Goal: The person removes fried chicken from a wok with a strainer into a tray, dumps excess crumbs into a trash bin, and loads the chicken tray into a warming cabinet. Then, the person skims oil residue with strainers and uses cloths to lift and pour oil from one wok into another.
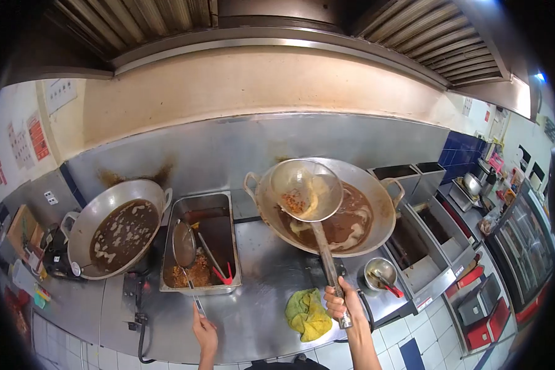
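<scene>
Right fingers grip large strainer, its long axis pointing forward, slightly left, over wok. Left fingers, at skimmer handle: closure indeterminable.

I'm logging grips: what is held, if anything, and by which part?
Right hand: the large strainer, by its handle near the end. Left hand: at the handle end of the small skimmer; whether it grips cannot be told.

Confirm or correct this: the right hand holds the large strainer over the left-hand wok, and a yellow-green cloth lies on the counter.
Wrong side: in the head view, the right hand holds the large strainer over the right-hand wok. The yellow-green cloth does lie on the counter.
</scene>
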